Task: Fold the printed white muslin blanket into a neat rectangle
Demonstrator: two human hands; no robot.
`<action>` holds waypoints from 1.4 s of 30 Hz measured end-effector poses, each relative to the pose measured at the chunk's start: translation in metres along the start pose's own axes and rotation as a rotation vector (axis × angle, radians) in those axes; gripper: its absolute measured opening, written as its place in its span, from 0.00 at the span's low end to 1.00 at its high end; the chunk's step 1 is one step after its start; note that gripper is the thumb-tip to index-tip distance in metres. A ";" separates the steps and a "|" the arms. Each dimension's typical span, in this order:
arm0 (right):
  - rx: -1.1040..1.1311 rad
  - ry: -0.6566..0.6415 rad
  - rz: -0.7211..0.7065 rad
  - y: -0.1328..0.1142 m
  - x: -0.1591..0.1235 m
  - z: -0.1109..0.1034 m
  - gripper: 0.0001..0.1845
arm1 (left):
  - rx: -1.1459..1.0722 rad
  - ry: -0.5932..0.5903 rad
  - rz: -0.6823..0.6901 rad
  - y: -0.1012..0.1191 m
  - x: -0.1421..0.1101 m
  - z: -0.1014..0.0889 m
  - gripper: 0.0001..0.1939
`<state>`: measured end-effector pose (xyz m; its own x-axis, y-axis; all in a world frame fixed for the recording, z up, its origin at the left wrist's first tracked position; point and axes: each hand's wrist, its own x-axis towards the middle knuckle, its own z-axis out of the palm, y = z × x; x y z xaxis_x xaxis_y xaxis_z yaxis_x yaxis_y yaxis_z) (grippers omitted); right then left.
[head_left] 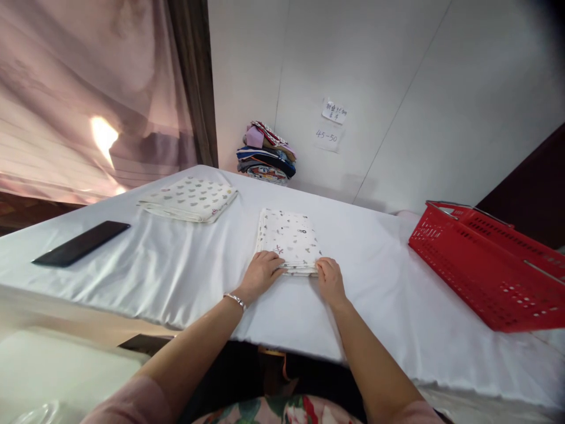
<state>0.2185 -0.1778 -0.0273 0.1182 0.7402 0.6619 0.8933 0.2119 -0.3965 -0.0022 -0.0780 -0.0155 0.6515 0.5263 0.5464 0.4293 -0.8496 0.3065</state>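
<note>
A white cloth with small scattered prints lies folded in several layers in front of me on the table. My left hand grips its near left corner, thumb and fingers pinched on the edge. At the near right corner, my right hand pinches the layers with curled fingers. Another folded white cloth, printed with rows of small grey-green shapes, rests further back on the left, apart from both hands.
A white sheet covers the table. A dark flat phone-like slab lies at the left. The red perforated basket stands at the right. Folded fabrics are stacked beyond the far edge. Paper notes hang on the wall.
</note>
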 end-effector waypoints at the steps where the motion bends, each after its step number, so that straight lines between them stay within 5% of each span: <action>1: 0.005 -0.004 0.002 0.000 0.000 0.000 0.12 | 0.002 0.001 -0.006 0.000 0.000 0.000 0.12; 26: 0.034 0.017 -0.014 -0.002 0.002 0.000 0.12 | 0.162 -0.110 0.108 0.025 0.016 0.002 0.14; 42: 0.008 -0.039 -0.026 -0.007 0.002 -0.003 0.09 | 0.192 0.019 0.080 0.023 0.022 0.015 0.11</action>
<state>0.2140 -0.1801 -0.0212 0.0780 0.7584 0.6471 0.8923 0.2364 -0.3846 0.0311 -0.0856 -0.0083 0.6776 0.4548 0.5779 0.4889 -0.8656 0.1079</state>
